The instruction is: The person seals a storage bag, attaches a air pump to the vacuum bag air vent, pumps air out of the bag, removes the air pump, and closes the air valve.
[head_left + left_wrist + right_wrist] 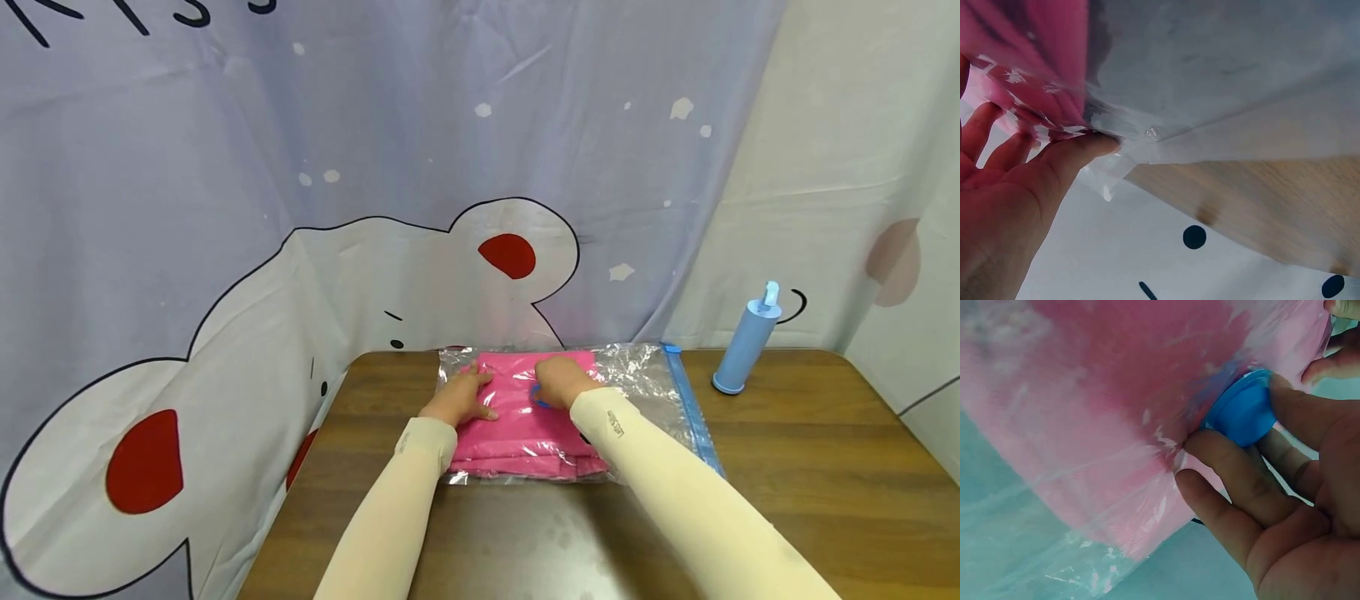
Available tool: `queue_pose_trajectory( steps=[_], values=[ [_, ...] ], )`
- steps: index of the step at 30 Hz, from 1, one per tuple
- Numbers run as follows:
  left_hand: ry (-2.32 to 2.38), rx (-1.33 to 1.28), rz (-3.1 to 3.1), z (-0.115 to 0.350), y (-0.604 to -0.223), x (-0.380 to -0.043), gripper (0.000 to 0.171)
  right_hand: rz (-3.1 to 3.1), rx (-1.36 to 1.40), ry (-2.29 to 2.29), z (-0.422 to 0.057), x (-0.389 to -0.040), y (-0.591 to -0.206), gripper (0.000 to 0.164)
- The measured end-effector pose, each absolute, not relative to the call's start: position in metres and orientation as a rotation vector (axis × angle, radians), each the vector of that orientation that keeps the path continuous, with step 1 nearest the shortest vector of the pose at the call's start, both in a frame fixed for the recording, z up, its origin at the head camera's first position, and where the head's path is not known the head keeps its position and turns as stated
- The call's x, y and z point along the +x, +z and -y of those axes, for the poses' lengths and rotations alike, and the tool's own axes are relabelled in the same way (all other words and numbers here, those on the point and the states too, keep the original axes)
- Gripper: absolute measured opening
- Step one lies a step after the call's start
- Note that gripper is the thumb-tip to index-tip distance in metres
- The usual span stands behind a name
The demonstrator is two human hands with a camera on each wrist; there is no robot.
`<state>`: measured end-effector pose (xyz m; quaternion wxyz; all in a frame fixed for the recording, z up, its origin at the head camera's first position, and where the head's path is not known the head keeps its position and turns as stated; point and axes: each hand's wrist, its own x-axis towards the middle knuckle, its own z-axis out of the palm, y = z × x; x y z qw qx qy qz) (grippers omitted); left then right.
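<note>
A clear plastic vacuum storage bag (645, 383) lies flat on the table with folded pink cloth (513, 433) inside. Spread over its left part, my left hand (459, 400) rests on the plastic with thumb and fingers apart. My right hand (561, 383) is on the upper middle of the bag. In the right wrist view its fingers and thumb pinch a round blue valve cap (1241, 412) that stands up from the plastic, and wrinkles run out from the cap. The bag's blue zip strip (693, 417) runs down its right end.
A light blue hand pump (747, 346) stands at the back right of the wooden table (810, 483), beyond the zip strip. Behind the table hangs a printed curtain (420, 125), close along its back and left edges.
</note>
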<state>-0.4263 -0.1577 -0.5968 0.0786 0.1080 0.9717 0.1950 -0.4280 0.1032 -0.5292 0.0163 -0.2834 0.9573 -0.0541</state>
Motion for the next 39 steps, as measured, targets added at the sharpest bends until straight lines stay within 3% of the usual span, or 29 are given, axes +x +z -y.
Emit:
queue_pose_trajectory(
  steps=[6,10,12,16,22,28,31,37,39],
  values=[
    [0.535,0.34,-2.924,0.157,-0.595,-0.427,0.1,-2.887,-0.985,-0.248,-0.102,-0.401,-0.49,0.014],
    [0.562,0.335,-2.919,0.158,-0.596,-0.426,0.099,-2.915,-0.911,-0.36,-0.113,-0.424,-0.519,0.05],
    [0.571,0.327,-2.92,0.158,-0.596,-0.425,0.099,-2.907,-0.823,-0.41,-0.115,-0.425,-0.52,0.059],
    [0.566,0.303,-2.922,0.158,-0.596,-0.424,0.098,-2.885,-0.759,-0.378,-0.109,-0.408,-0.498,0.039],
    [0.563,0.305,-2.917,0.158,-0.597,-0.425,0.099,-3.009,-0.933,-0.293,-0.11,-0.436,-0.544,0.035],
    [0.578,0.297,-2.92,0.158,-0.593,-0.426,0.1,-2.944,-0.998,-0.263,-0.103,-0.391,-0.485,0.015],
    [0.594,0.305,-2.921,0.157,-0.592,-0.427,0.1,-2.901,-1.053,-0.307,-0.105,-0.393,-0.485,0.008],
    [0.557,0.308,-2.914,0.155,-0.592,-0.424,0.099,-2.875,-0.822,-0.358,-0.109,-0.419,-0.512,0.039],
    [0.552,0.308,-2.919,0.155,-0.592,-0.424,0.099,-2.895,-0.76,-0.36,-0.109,-0.427,-0.52,0.037]
  ],
)
